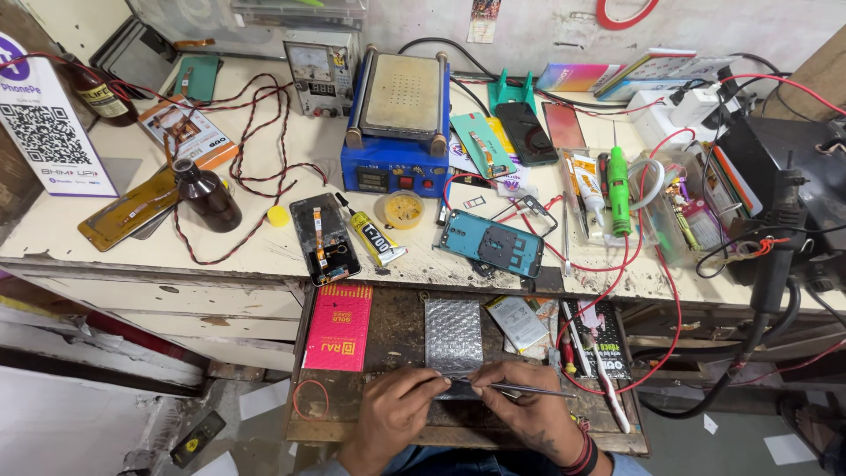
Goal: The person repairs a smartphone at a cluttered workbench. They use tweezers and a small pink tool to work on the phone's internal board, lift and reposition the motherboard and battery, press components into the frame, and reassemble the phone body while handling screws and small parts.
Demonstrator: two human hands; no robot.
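Both hands are down over the open drawer (326,427) at the near edge. The right hand (529,410) has its fingers pinched narrow around a thin pair of tweezers (520,387), which lie almost flat with the far end pointing right. The left hand (394,410) has its fingers curled close, tips touching the near edge of a silvery bubble-wrap pouch (454,335), right where the tweezers meet it. Can't tell if there's a tiny part under the fingertips, too small to see.

In the drawer: one bubble-wrap pouch in the middle, one red packet (339,326) to its left, one flat phone battery (516,322) just right of it, plus a few pens and tools on the right side.

Farther up on the bench (264,251): one opened phone with a blue frame (491,244), another opened black one (324,238), one glue tube (374,236) between them, two brown bottles (206,192), and a clear tub (683,216) on the right stuffed with small bits. Farthest back sit a blue heating plate (401,119) and a small power supply (319,75).
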